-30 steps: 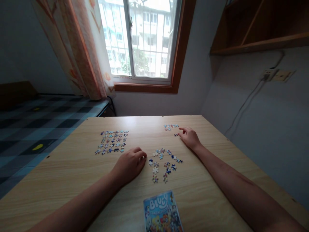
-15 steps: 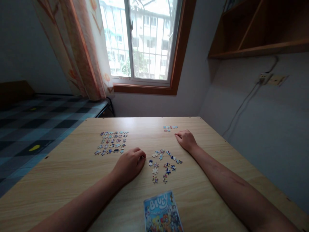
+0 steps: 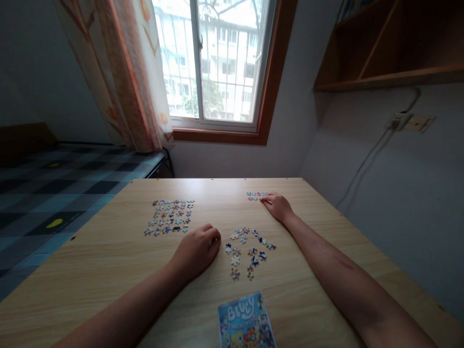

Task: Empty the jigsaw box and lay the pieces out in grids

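Note:
My left hand (image 3: 197,249) rests on the wooden table (image 3: 108,261) with its fingers curled under, just left of a loose cluster of puzzle pieces (image 3: 248,251). My right hand (image 3: 277,206) is stretched far forward, fingers closed down at the right end of a small joined row of pieces (image 3: 255,195); what is under the fingertips is hidden. A square spread of sorted pieces (image 3: 170,217) lies at the left. A blue puzzle box (image 3: 245,321) sits at the near edge.
A window with a wooden frame (image 3: 268,87) and an orange curtain (image 3: 123,72) are behind the table. A bed with a checked cover (image 3: 54,183) stands at the left. A wooden shelf (image 3: 384,48) hangs at upper right above a wall socket (image 3: 402,120) with a cable.
My right hand has slid forward from a lone piece toward the small row at the far right, and that lone piece no longer shows. The left hand has stayed put.

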The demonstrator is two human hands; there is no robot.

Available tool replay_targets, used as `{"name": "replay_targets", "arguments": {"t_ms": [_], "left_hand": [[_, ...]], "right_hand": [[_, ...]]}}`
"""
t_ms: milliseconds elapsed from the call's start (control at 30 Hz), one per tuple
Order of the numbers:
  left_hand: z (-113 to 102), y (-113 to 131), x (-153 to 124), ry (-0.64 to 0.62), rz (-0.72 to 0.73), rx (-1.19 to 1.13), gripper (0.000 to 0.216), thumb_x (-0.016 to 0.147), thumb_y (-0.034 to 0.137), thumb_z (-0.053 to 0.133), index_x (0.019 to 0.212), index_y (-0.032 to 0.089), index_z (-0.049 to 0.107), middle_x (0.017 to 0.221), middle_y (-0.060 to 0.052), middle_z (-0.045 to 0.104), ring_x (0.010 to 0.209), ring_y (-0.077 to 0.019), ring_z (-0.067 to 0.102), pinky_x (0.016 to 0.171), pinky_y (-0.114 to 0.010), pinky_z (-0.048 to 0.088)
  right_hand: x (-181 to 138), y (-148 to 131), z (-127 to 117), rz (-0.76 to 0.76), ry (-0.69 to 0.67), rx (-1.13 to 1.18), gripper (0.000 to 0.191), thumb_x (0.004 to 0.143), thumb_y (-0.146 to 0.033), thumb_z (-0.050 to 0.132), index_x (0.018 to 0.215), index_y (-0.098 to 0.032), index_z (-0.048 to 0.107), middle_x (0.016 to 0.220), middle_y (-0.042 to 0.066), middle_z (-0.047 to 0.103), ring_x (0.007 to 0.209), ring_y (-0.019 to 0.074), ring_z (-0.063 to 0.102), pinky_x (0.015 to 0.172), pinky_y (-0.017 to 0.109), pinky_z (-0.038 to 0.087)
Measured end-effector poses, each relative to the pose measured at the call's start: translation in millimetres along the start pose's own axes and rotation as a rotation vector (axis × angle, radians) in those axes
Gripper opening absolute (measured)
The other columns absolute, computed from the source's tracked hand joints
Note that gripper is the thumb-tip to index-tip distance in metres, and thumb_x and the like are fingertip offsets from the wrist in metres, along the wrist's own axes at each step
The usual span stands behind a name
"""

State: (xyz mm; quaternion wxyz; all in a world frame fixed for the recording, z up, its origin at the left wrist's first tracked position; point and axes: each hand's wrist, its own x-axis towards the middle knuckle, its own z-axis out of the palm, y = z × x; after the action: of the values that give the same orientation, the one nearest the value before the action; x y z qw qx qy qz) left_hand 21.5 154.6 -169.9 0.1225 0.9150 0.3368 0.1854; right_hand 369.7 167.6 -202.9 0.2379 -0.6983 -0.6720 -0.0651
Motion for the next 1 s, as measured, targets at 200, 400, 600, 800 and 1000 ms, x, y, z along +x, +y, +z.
{"name": "replay_targets", "arguments": {"t_ms": [200,400,600,800,1000], "left_hand": [[-0.4,0.4,-0.1,-0.007,-0.007,0.001,0.015,0.090,0.019,0.051,0.085,0.021,0.066,0.091,-0.004,0.066,0.075,-0.0169,0.061,0.070,-0.028,0.044],[0.3,0.7,0.1,-0.011,-0.008,0.000,0.015,0.090,0.019,0.052,0.085,0.021,0.066,0.091,-0.004,0.066,0.076,-0.0166,0.061,0.071,-0.028,0.045],[-0.9,1.0,-0.6,-0.002,0.004,-0.016,0.017,0.090,0.020,0.050,0.086,0.020,0.067,0.093,-0.005,0.067,0.077,-0.0163,0.061,0.072,-0.028,0.046],[-2.1,1.4,-1.0,-0.001,0.028,-0.025,0.023,0.093,0.023,0.047,0.088,0.020,0.069,0.095,-0.006,0.068,0.079,-0.0174,0.063,0.073,-0.031,0.048],[-2.7,0.4,-1.9,0.032,0.031,-0.046,0.020,0.088,0.015,0.050,0.087,0.021,0.069,0.095,-0.005,0.067,0.080,-0.0175,0.063,0.074,-0.030,0.049]], "right_hand": [[-2.5,2.0,0.6,0.059,-0.013,-0.028,0.022,0.096,-0.034,0.057,0.106,-0.032,0.077,0.108,0.001,0.071,0.091,0.0168,0.066,0.077,0.025,0.049],[-1.7,2.1,1.7,0.083,-0.022,-0.037,0.024,0.097,-0.036,0.056,0.108,-0.034,0.077,0.110,0.000,0.070,0.092,0.0170,0.066,0.075,0.025,0.049],[-2.9,0.9,0.3,0.085,-0.025,-0.043,0.024,0.096,-0.036,0.056,0.107,-0.033,0.077,0.109,0.000,0.071,0.093,0.0168,0.066,0.075,0.025,0.049],[-3.5,-0.8,-0.5,0.081,-0.004,-0.040,0.024,0.096,-0.035,0.056,0.106,-0.032,0.078,0.107,0.001,0.071,0.091,0.0172,0.066,0.073,0.025,0.050],[-7.7,-4.5,-4.5,0.073,0.046,-0.017,0.025,0.094,-0.030,0.058,0.109,-0.030,0.077,0.105,0.002,0.071,0.090,0.0175,0.066,0.074,0.026,0.050]]}}
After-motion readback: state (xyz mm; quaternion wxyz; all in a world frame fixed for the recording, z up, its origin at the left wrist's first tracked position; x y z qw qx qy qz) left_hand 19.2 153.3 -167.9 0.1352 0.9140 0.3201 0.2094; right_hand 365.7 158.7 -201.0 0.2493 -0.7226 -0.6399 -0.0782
